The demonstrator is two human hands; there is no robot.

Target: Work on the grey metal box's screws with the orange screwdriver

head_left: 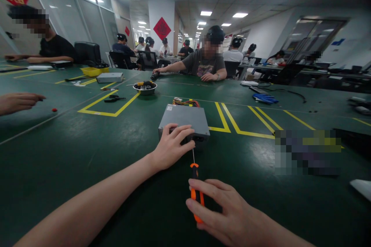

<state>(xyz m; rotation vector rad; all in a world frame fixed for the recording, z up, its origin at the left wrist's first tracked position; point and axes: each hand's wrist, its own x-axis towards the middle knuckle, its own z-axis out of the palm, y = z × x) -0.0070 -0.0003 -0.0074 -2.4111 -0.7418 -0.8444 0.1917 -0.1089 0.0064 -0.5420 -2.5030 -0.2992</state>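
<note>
A grey metal computer power supply (185, 117) lies on the green table in front of me, its bundle of coloured cables at the far side. My left hand (172, 144) grips its near left part, fingers over the top and thumb at the front face. In my right hand (223, 208) is an orange and black screwdriver (194, 171), held between thumb and fingers. The thin shaft points away from me, and its tip is by the front face, close to my left thumb. Whether the tip sits in a screw is too small to tell.
Beyond the power supply stands a metal bowl (145, 88) with tools in it. Black pliers (114, 98) lie inside yellow tape marks. Blue gloves (264, 98) rest at the right. Another person's hand (21, 102) reaches in from the left; a co-worker (203, 61) sits opposite.
</note>
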